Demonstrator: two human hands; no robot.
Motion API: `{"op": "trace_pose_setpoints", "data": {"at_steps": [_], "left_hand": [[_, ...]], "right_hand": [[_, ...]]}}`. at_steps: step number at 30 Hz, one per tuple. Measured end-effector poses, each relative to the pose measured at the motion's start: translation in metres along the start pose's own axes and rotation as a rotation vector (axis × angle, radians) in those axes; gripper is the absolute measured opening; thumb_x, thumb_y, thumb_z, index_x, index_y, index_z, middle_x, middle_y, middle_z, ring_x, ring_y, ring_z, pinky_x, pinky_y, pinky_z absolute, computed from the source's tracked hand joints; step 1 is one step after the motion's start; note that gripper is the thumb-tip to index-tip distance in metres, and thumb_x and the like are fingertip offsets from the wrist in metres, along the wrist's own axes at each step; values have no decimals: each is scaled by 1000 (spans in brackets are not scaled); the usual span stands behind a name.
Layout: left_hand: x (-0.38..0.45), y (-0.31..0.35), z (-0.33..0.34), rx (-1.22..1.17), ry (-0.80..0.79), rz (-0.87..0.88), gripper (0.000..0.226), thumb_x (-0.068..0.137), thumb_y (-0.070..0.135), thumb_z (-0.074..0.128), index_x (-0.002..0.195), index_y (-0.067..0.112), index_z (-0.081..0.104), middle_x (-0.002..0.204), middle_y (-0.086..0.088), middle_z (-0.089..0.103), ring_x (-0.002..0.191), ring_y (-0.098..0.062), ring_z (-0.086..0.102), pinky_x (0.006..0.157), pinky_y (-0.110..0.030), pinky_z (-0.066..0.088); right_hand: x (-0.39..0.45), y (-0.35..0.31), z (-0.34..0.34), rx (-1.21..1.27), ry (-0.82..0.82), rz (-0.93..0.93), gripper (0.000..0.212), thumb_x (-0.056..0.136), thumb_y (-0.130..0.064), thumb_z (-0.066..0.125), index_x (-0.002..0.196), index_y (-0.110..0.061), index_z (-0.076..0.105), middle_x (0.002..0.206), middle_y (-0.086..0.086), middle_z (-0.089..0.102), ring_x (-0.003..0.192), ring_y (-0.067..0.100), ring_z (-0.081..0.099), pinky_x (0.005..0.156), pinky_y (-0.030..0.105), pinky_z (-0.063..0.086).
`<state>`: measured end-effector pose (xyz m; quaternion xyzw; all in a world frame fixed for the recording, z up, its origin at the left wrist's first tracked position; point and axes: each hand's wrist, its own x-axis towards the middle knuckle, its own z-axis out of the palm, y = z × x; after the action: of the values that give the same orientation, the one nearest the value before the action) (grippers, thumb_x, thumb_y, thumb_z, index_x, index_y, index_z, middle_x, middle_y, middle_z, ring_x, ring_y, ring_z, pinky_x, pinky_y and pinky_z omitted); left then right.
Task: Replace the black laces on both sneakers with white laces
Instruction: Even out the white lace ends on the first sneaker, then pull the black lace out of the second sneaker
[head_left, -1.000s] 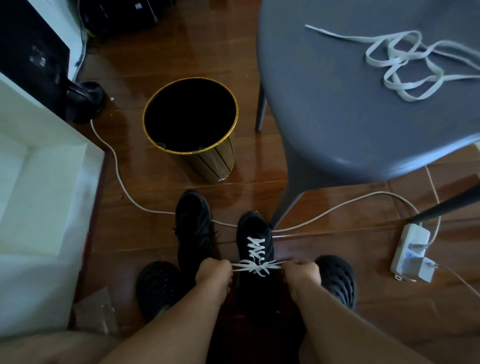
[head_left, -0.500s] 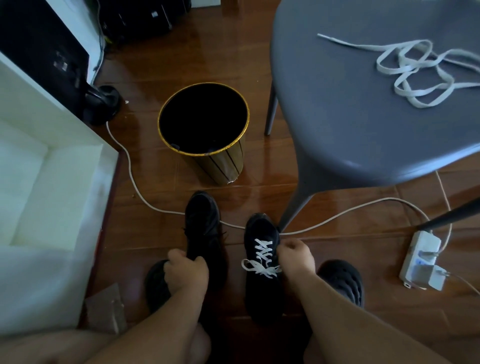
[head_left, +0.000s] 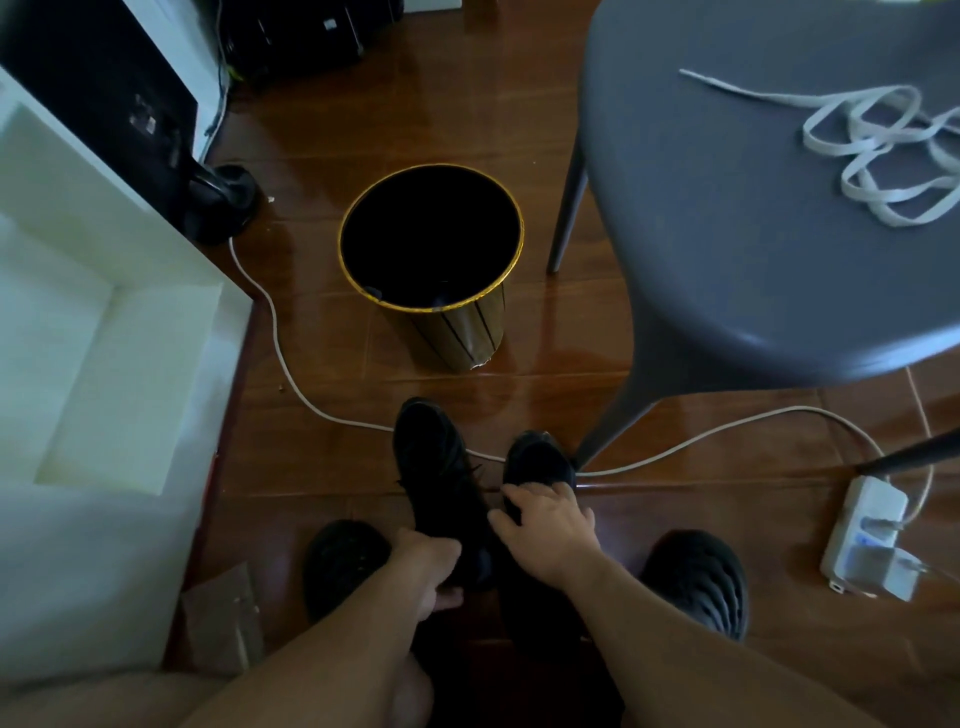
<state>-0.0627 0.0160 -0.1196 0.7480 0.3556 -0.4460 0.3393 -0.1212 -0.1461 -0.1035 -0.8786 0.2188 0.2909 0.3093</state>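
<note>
Two black sneakers stand side by side on the wooden floor. The left sneaker (head_left: 436, 462) still shows black laces; my left hand (head_left: 428, 569) grips its heel end, fingers curled round it. My right hand (head_left: 545, 525) lies with spread fingers over the right sneaker (head_left: 540, 460), hiding the white lacing on it; only the toe shows. A loose white lace (head_left: 878, 150) lies tangled on the grey chair seat (head_left: 727, 218) at the upper right.
A black bin with a gold rim (head_left: 431, 260) stands just beyond the sneakers. A white cable (head_left: 291, 384) crosses the floor to a power strip (head_left: 867, 540) at right. My feet wear black clogs (head_left: 696, 577). White furniture (head_left: 98, 332) fills the left.
My hands let go of the white lace ends. My left hand moved to the left sneaker's heel and gripped it; my right hand spread over the right sneaker. The camera shifted.
</note>
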Motion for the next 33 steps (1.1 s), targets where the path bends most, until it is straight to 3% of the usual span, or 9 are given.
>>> {"op": "trace_pose_setpoints", "data": {"at_steps": [6,10,13,16,19,22,26,30,33], "left_hand": [[-15,2,2,-56,44,135,37,99,23,66,127,22,44,104,-18,68,65,-33,70,54,-41,62],[-29,7,-14,-59,67,266,41,101,22,63,138,28,46,99,-16,69,56,-32,66,48,-33,56],[-52,17,-33,-42,34,378,46,100,21,63,141,30,45,100,-15,71,53,-31,66,48,-36,58],[-89,23,-55,-6,-35,475,43,96,25,64,135,27,47,99,-17,72,48,-29,64,48,-39,58],[-131,29,-74,21,-138,501,53,91,31,65,140,24,45,113,-17,66,60,-32,71,53,-40,60],[-179,36,-88,47,-216,570,56,96,37,60,149,30,40,120,-16,63,68,-32,74,59,-42,63],[-246,69,-113,154,-208,801,61,86,47,63,142,38,41,111,-12,72,70,-29,78,58,-38,62],[-319,119,-152,370,43,1208,30,88,70,59,108,50,52,102,7,69,68,-12,73,51,-28,56],[-355,148,-164,405,391,1507,30,88,73,44,90,43,46,80,7,64,66,-9,63,54,-40,51]], "right_hand": [[-2,-23,1,235,-104,46,57,99,-53,46,154,-39,37,141,7,60,128,32,55,106,50,46],[-13,-35,-19,356,-18,52,57,86,-49,47,144,-47,45,122,3,70,106,28,66,96,50,54],[-21,-50,-37,348,-38,53,69,83,-63,42,150,-48,37,134,4,64,116,30,61,101,49,51],[-34,-70,-59,326,-98,18,78,90,-62,43,159,-28,29,142,10,57,120,31,59,94,39,51],[-61,-93,-99,52,-101,-91,49,97,-52,43,119,-11,58,110,13,64,97,30,61,78,36,47],[-107,-114,-148,-87,-31,-154,39,102,-44,41,86,-12,56,83,10,60,69,25,53,59,34,40],[-168,-119,-212,-51,259,-303,31,101,-38,43,105,-13,60,99,14,67,86,33,63,70,38,49],[-211,-129,-268,193,555,-442,16,98,-36,46,96,-26,58,82,4,66,73,24,63,57,35,44],[-221,-150,-295,318,684,-555,15,99,-38,46,108,-34,58,84,-4,69,72,16,66,60,38,55]]}}
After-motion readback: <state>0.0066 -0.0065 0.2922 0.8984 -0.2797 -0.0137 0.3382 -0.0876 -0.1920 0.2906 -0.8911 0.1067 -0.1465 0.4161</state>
